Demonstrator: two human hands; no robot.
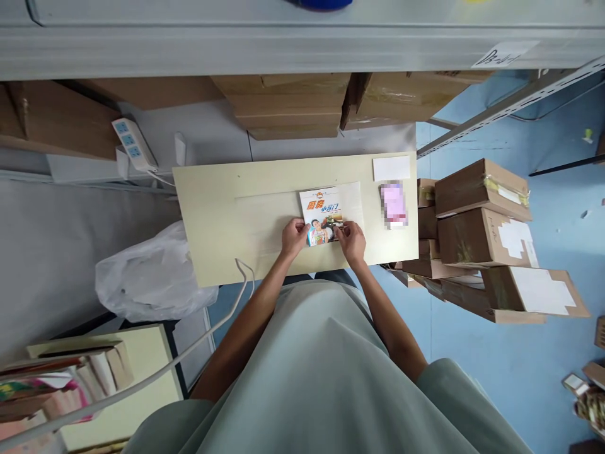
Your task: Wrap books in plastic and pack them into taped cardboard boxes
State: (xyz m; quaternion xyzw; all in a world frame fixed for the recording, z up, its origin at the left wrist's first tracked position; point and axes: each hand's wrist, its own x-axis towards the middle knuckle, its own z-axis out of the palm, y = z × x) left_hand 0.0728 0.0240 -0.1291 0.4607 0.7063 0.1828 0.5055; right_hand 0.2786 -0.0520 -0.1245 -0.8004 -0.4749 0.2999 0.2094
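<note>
A book (321, 197) with a white cover, orange and blue Chinese lettering and a picture of a person with food lies before me on the pale yellow table (212, 221). My left hand (293, 237) is closed at the book's lower left edge, thumb against the cover. At the lower right corner, my right hand (352, 242) has its fingers pinched together on the book's edge. Beneath and to the right of the book shows a whitish sheet (352, 195), whose material I cannot tell.
A white card (391, 168) and a blurred pink item (394, 203) lie at the table's right end. Cardboard boxes (486, 236) are stacked on the right. A cable (189, 348) crosses the left side near a plastic bag (146, 277), stacked books (61, 384) and a power strip (133, 144).
</note>
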